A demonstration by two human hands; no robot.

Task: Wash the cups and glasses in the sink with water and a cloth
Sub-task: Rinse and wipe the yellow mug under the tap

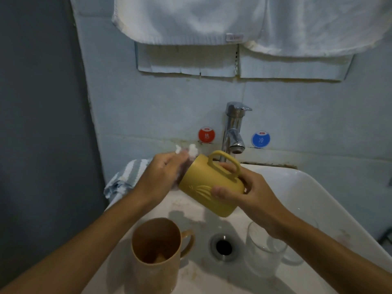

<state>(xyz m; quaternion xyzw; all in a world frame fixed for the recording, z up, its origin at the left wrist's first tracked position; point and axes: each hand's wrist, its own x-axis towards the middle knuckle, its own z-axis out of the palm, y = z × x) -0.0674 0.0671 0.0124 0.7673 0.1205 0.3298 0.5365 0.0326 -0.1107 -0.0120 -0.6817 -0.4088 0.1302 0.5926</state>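
Note:
My right hand [250, 192] grips a yellow mug [203, 187] tilted on its side above the white sink [318, 200], one finger through the handle and the thumb on the body. My left hand [163, 175] holds a foamy white cloth [186, 151] against the mug's mouth. A tan mug [157, 251] stands upright in the sink at the lower left. A clear glass mug [267, 253] stands at the lower right, partly hidden by my right forearm.
The chrome tap [234, 128] is just behind the yellow mug, with no water visible. A striped blue-white cloth [125, 177] lies on the sink's left rim. White towels [233, 22] hang above. The drain [223, 247] is between the two standing mugs.

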